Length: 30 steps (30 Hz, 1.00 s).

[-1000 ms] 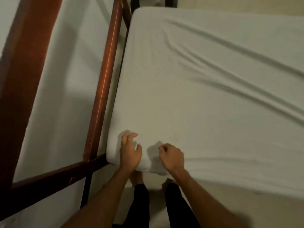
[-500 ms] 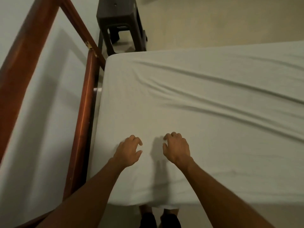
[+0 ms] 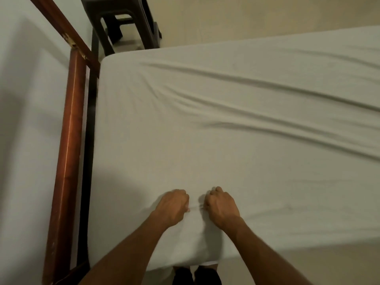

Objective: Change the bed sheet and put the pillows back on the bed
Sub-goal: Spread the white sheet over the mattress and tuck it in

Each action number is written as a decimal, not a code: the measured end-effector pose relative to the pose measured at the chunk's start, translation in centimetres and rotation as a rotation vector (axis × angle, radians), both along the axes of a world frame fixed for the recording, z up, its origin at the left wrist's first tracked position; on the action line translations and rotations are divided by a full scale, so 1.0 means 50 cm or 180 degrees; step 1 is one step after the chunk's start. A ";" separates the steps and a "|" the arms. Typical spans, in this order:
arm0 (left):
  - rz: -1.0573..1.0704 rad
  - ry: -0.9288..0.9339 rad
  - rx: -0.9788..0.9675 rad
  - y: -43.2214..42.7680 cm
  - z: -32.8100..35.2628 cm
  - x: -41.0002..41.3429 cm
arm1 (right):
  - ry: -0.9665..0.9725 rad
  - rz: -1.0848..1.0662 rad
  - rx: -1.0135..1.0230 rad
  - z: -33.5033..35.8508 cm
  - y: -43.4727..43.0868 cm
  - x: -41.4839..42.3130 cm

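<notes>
Where left hand [image 3: 172,206], right hand [image 3: 222,206] pinch sheet [image 3: 226,140], near edge [image 3: 267,248] close.

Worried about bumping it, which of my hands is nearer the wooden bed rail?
Left. The left hand grips the sheet closer to the wooden rail; the right hand grips beside it, farther from the rail.

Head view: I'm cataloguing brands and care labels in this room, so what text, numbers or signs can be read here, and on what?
None: no word, label, brand, number or sign can be read.
The white bed sheet, the reddish-brown wooden bed frame and the dark plastic stool show no markings.
No tag shows where the left hand and right hand grip the sheet.
</notes>
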<state>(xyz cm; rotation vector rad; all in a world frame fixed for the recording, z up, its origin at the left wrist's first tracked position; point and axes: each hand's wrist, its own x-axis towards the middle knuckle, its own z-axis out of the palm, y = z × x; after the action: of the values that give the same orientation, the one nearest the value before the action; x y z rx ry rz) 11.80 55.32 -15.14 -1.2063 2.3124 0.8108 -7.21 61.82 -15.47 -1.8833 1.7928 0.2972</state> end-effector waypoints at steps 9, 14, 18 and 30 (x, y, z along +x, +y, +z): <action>-0.0259 -0.0329 0.0865 0.030 0.023 0.031 | -0.0334 0.0387 0.0413 0.027 0.060 0.015; -0.0959 -0.0213 0.0326 0.086 0.036 0.048 | -0.0746 -0.0067 -0.0071 0.036 0.105 0.015; -0.1452 -0.0650 -0.0003 0.157 0.035 0.062 | -0.0542 0.0184 0.0003 0.016 0.204 0.030; -0.1603 0.0061 0.0776 0.211 0.028 0.102 | -0.0529 0.0735 0.0407 -0.067 0.289 0.089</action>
<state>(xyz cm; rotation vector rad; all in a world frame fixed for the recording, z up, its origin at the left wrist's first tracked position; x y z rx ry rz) 16.88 65.86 -13.75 -0.4809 2.2982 0.8772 -2.78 76.26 -18.83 -1.9632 1.4174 0.3190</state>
